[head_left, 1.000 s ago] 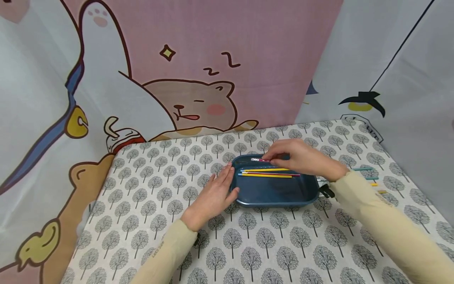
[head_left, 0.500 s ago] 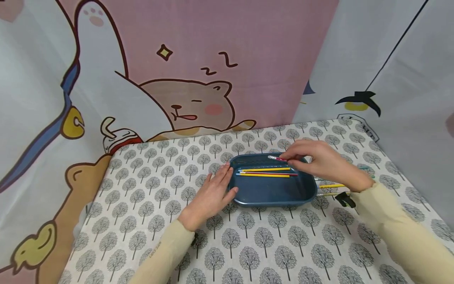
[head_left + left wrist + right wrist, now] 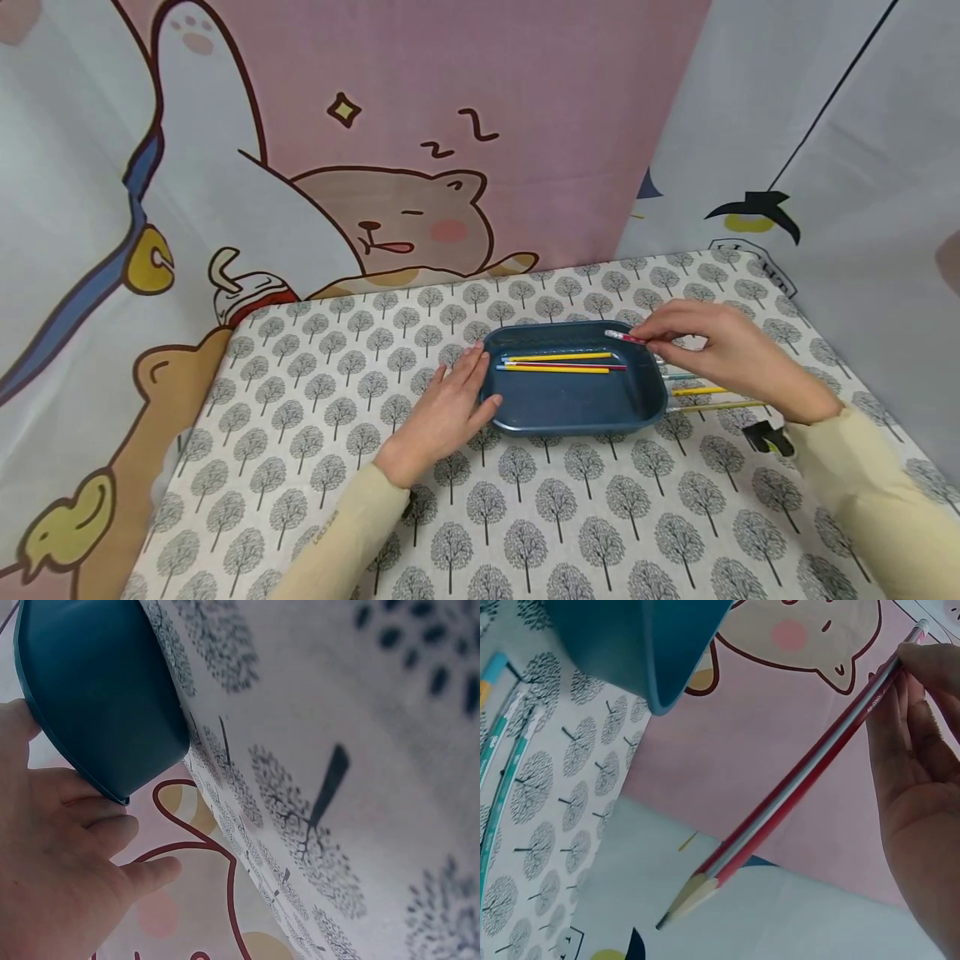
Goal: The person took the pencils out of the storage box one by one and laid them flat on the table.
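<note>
My right hand [image 3: 712, 346] pinches a red and silver pencil [image 3: 787, 791] near its white eraser end, above the right end of a dark blue plastic box [image 3: 573, 408]. In the right wrist view the sharpened tip points down and left, away from the hand. Inside the box lie yellow pencils [image 3: 558, 357] and a red one [image 3: 618, 367], side by side. At the box's left end, my left hand [image 3: 442, 412] rests its outstretched fingers on the rim. The left wrist view shows those fingers at the box's edge [image 3: 82, 776].
Right of the box, a yellow pencil [image 3: 701, 391] and an olive one [image 3: 720, 406] lie on the tree-print cloth [image 3: 525, 533]. Teal pencils [image 3: 508, 787] lie there too. A cartoon-print curtain [image 3: 562, 125] hangs behind the table.
My right hand has carried the red and silver pencil rightward, from over the box's middle to its right end. My left hand stays at the left rim.
</note>
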Tool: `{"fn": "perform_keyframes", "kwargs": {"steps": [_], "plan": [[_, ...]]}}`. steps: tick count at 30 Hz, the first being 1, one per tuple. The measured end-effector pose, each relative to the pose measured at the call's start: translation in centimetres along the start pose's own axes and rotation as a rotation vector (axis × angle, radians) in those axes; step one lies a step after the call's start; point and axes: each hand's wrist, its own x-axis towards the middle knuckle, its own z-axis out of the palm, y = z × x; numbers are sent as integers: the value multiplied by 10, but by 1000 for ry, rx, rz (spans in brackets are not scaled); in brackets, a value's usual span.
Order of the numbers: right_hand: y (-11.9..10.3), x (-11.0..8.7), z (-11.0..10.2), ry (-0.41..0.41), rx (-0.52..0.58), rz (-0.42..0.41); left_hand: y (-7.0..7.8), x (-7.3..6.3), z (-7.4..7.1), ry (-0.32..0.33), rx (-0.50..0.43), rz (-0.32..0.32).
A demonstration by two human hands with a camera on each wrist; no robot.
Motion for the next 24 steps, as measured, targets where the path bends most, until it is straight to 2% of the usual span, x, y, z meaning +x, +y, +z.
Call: {"fn": "perform_keyframes", "kwargs": {"steps": [8, 16, 24], "plan": [[1, -15, -4, 6, 40, -26, 0, 0, 1, 6, 1, 0], [5, -33, -4, 27, 23, 30, 0, 0, 1, 1, -10, -4], [15, -54, -3, 45, 33, 50, 0, 0, 1, 1, -8, -7]]}}
